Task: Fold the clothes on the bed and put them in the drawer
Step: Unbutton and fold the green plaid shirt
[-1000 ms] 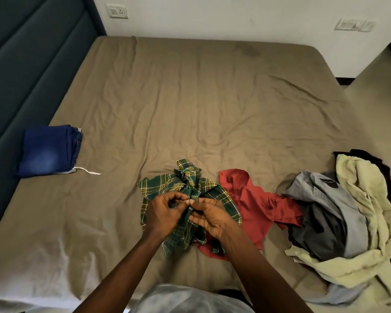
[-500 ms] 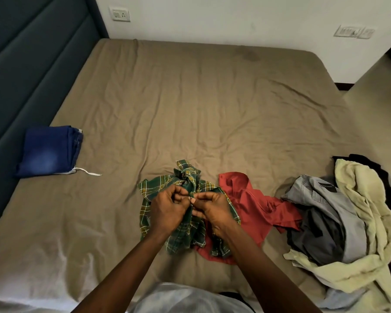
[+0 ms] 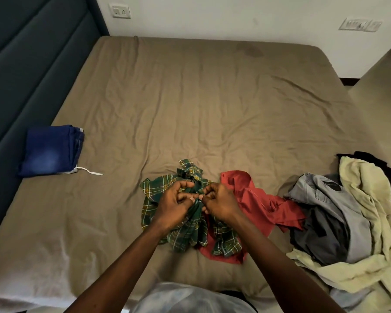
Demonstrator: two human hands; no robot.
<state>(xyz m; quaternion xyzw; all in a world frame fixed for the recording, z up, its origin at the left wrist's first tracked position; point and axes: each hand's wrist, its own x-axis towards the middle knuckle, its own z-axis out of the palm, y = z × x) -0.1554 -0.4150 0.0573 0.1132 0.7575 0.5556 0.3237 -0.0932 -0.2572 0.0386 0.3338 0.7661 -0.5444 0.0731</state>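
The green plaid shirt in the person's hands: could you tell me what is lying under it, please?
A red garment lies under the green plaid shirt's right part, showing beside and below it. The brown bedsheet is under both. Whatever else the bunched shirt and both hands cover cannot be seen.

We find no text, label, brand or number we can read; the white tag (image 3: 89, 172) beside the jeans (image 3: 51, 150) looks blank.
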